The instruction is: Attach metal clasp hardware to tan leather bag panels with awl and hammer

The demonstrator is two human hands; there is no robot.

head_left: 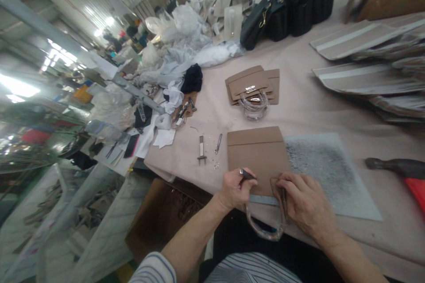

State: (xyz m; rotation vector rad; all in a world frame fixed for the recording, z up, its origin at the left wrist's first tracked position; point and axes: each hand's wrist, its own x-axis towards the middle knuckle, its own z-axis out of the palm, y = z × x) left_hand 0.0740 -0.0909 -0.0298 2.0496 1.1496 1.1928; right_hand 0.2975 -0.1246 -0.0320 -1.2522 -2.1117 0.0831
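A tan leather bag panel (pixel 257 152) lies near the table's front edge, partly on a pale cutting board (pixel 318 172) with dark speckled marks. My left hand (pixel 235 188) is closed around a short dark metal hand tool (pixel 246 174), probably a punch, over the panel's lower left; its lower end is hidden. My right hand (pixel 303 199) pinches a folded tan leather flap (pixel 279 188) at the panel's lower right. A bag handle (pixel 265 233) wrapped in clear plastic loops below the panel, over the table edge, between both hands.
Left of the panel lie a pronged metal tool (pixel 201 150) and a thin metal rod (pixel 218 143). Behind are stacked tan panels with wrapped handles (pixel 252 86). A dark-handled hammer (pixel 395 167) lies right. Black bags (pixel 279 17) and layered panels (pixel 368 79) stand farther back.
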